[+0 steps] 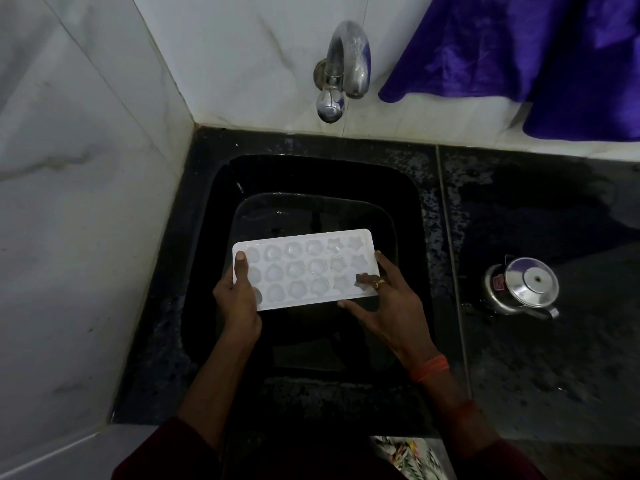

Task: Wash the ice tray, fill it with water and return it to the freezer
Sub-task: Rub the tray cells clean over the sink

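While the left hand [239, 299] is gripping the ice tray [301, 268] by its left end above the sink [427, 206], the right hand [384, 303] is laying spread, straight fingers on the right end. Rubbing each cup under the far tap [346, 64] seems wisest.

This is a home kitchen. A sink [311, 174] lies under the 12 o'clock tap [346, 64]; a kettle [526, 289] stands at 3 o'clock.

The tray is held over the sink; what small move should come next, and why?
Probably the right hand should leave the ice tray and open the tap: no water runs, and the left hand grips the tray's end over the sink.
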Demonstrator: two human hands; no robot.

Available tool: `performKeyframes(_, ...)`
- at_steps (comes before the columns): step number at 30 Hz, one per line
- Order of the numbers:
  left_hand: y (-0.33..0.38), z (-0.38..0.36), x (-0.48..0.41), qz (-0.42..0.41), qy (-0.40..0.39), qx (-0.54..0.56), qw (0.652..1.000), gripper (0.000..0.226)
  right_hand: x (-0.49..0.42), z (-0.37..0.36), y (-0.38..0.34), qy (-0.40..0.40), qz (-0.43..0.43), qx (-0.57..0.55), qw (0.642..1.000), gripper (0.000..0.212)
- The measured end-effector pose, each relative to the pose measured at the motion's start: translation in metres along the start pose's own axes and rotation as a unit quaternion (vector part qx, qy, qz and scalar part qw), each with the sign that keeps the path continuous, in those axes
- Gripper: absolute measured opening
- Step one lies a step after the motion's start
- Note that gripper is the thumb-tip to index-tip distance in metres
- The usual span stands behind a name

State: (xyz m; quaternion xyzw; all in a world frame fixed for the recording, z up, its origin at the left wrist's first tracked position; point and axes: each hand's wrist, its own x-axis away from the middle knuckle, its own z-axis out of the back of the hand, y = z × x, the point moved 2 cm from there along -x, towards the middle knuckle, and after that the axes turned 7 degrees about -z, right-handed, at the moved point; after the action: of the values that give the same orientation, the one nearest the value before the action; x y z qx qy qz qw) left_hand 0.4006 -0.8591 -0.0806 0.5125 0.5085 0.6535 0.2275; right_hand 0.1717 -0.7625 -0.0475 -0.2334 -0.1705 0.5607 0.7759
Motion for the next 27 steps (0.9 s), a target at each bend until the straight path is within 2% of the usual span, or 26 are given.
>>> performKeyframes(7,0.0023,0.0036,0.0031,-0.01,-0.005,-0.004,1.0,0.026,-0.0026,-0.0095,0.0073,-0.032,0.001,0.042,0.999,0.062)
performKeyframes(12,0.0015,0.0049,0.0045,-0.013,0.005,-0.01,1.0,0.034,-0.0011,-0.0093,0.0052,-0.038,-0.009,0.057,0.998,0.056)
performKeyframes(18,0.0052,0.0064,0.0052,-0.018,0.003,-0.011,1.0,0.037,0.0045,-0.0078,0.0003,-0.015,0.0,0.036,0.999,0.043)
performKeyframes(27,0.0065,0.0084,0.0063,-0.018,0.004,-0.015,1.0,0.032,0.0039,-0.0053,-0.0006,-0.035,-0.001,0.02,0.999,0.05)
